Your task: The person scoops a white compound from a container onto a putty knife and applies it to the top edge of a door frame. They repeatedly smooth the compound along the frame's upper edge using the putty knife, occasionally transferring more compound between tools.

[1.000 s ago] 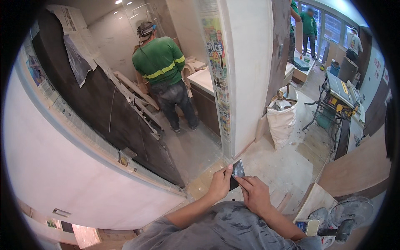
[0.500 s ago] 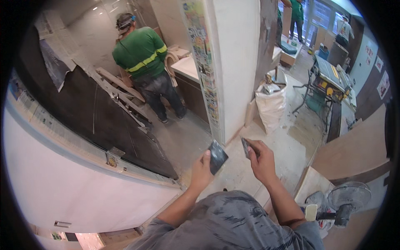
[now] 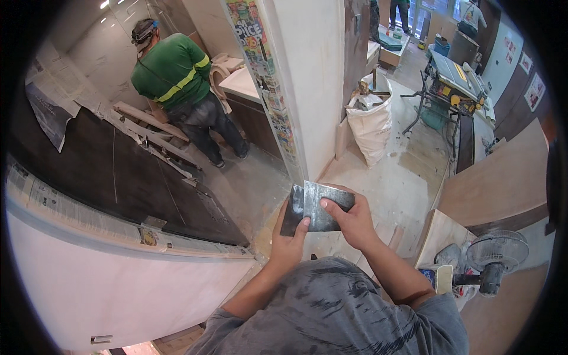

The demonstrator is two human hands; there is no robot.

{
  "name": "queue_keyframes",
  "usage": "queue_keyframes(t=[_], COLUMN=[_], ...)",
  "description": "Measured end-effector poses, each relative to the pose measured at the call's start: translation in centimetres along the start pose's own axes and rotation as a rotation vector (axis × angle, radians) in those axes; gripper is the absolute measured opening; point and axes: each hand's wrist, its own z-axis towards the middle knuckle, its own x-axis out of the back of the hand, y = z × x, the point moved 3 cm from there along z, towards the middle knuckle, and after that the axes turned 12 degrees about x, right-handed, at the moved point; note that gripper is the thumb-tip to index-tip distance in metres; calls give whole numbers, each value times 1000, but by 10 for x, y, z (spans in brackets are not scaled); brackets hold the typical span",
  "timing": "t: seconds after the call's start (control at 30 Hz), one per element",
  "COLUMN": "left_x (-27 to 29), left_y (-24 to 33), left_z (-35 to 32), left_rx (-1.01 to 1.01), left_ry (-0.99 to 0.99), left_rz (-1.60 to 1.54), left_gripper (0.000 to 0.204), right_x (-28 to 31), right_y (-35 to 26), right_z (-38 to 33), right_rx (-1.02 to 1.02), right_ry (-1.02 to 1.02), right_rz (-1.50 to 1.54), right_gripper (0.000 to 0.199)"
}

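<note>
Silvery plate (image 3: 316, 210) in your right hand (image 3: 357, 225), dark plate (image 3: 291, 216) in your left hand (image 3: 287, 247), you're pinching both at twelve o'clock, pale smears (image 3: 299, 194) remaining

From the wearer's head, the wide fisheye view looks down and forward, close above the grey shirt (image 3: 337, 307) at lower centre; left hand (image 3: 288, 244) and right hand (image 3: 355, 223) sit mid-frame, a co-worker (image 3: 174, 74) farther off, upper left.
</note>
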Motion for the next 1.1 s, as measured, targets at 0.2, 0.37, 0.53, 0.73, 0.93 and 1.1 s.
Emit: queue_keyframes(t=[0.2,0.37,0.53,0.73,0.93,1.1], left_x=[2,11,7,4,14,12], left_y=[3,9,9,19,22,16], left_z=[-3,5,8,1,8,7], left_rx=[32,85,20,37,-25,27], left_ry=[-75,-208,-168,-60,-178,-276], left_rz=[60,123,149,306,422,320], left_gripper=[49,47,49,60,63,61], right_x=[-2,1,2,1,2,6], right_y=[-6,-9,-6,2,3,8], right_z=[-4,-2,-1,1,1,1], right_rx=[59,71,74,86,68,64], right_ry=[-55,-193,-120,7,-88,-168], right_rz=[-22,-24,-54,-32,-26,-45], right_gripper=[30,27,27,27,27,28])
